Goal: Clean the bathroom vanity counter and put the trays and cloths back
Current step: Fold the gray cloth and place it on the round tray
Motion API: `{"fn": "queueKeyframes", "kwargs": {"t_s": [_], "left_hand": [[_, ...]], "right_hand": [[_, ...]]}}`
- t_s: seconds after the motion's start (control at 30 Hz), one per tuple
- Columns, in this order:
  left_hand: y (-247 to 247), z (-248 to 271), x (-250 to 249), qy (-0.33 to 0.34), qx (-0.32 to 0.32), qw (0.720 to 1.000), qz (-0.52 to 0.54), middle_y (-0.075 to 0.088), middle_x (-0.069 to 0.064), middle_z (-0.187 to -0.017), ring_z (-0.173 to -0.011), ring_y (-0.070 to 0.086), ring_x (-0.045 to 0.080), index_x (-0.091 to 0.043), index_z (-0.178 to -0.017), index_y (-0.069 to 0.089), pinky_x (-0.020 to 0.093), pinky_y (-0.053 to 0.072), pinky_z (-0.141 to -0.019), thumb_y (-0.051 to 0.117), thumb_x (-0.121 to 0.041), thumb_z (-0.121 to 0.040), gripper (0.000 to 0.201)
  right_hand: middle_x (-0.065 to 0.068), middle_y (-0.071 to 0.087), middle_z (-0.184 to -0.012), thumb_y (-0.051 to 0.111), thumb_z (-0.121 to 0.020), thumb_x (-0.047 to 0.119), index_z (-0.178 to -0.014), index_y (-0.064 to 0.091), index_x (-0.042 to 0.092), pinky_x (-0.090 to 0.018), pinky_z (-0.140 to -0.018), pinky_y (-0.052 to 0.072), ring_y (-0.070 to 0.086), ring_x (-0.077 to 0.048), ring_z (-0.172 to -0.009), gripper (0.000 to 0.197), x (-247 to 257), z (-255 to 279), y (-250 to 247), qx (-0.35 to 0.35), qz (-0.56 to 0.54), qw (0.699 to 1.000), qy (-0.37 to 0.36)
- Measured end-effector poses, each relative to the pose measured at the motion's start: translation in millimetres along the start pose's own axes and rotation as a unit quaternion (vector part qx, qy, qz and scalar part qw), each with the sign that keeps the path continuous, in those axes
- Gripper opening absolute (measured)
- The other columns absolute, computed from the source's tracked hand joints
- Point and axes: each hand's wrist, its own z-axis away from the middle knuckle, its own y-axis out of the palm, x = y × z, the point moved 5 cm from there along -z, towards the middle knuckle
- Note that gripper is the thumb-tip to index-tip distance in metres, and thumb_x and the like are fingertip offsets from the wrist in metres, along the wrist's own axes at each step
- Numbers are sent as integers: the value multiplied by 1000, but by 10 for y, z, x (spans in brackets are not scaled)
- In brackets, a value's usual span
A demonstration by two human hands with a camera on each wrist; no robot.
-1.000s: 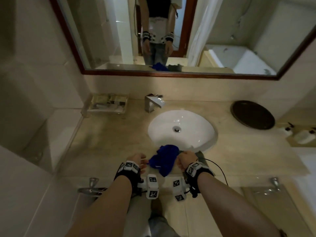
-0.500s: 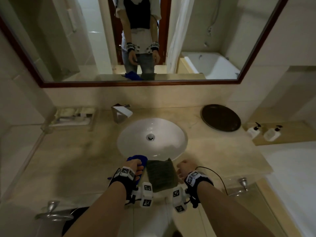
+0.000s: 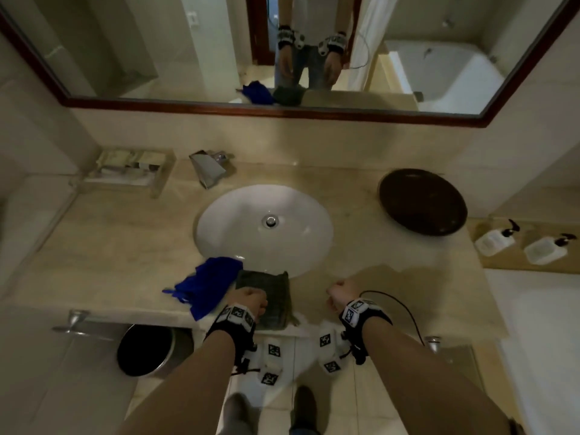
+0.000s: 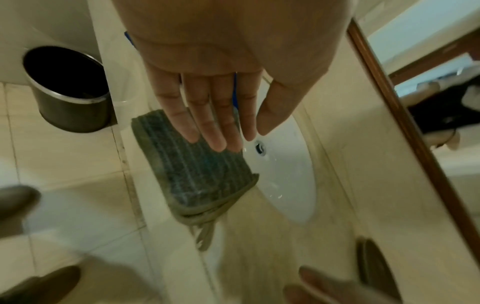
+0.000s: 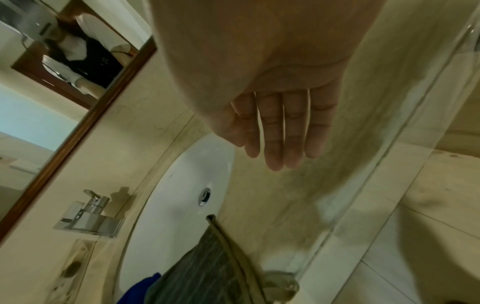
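Note:
A crumpled blue cloth [image 3: 205, 285] lies on the beige counter [image 3: 110, 246] at the sink's near left rim. Beside it on the right lies a folded grey-green striped cloth [image 3: 271, 288] [image 4: 192, 170] [image 5: 205, 275] at the counter's front edge. My left hand [image 3: 249, 301] [image 4: 213, 123] hovers over the grey cloth with straight fingers and holds nothing. My right hand [image 3: 340, 295] [image 5: 280, 139] hangs over bare counter to the right of the cloths, fingers straight and empty. A round dark tray [image 3: 422, 202] sits at the back right. A clear tray [image 3: 131, 171] of toiletries sits at the back left.
The white sink basin [image 3: 263, 227] and chrome faucet [image 3: 210, 167] fill the counter's middle. Two white pump bottles [image 3: 496, 240] stand on a lower ledge at the right. A dark waste bin [image 3: 146, 350] stands under the counter at the left. A mirror [image 3: 282, 48] covers the wall.
Both hands let go of the blue cloth; the left hand set it down to the left, uncovering the grey cloth. The right hand has moved right over bare counter.

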Motion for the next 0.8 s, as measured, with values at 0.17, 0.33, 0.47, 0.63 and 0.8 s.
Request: {"fn": "queueKeyframes", "kwargs": {"t_s": [0.17,0.33,0.47,0.63,0.8], "left_hand": [[121,-21,109,119,-9,945,-304,61,-5,-92,-89,59,17,-26,-90,64,25,50,-82,65,-18,-82,12],[327,-50,273,179,36,873,-452,58,-3,-107,-96,57,17,-25,-104,62,24,46,-82,66,-31,-81,24],[416,-66,384,198,35,847,-493,46,-3,-116,-97,52,16,-25,-114,53,28,44,-82,67,-31,-81,36],[459,-93,378,208,2,838,-505,41,-4,-115,-86,45,13,-25,-111,48,27,37,-72,59,-26,-88,26],[443,-153,342,219,-1,842,-492,44,-5,-110,-85,44,13,-25,-104,53,27,37,-72,56,-33,-90,16]], "right_hand": [[-11,55,-66,52,-78,9,-59,54,12,-28,-58,40,53,-23,-62,20,-103,-95,220,58,127,989,-51],[-10,65,-83,55,-83,11,-77,67,13,-29,-70,48,62,-28,-81,13,-97,40,420,102,166,977,-87],[-1,60,-64,56,-81,12,-57,58,23,-33,-68,53,61,-25,-69,26,-165,47,491,102,180,974,-93],[-6,67,-78,58,-83,16,-68,61,25,-40,-72,57,66,-30,-80,17,-154,24,508,96,171,976,-98],[-4,68,-82,60,-78,20,-71,61,27,-43,-75,58,66,-26,-80,10,-140,29,573,110,192,969,-110]]}}
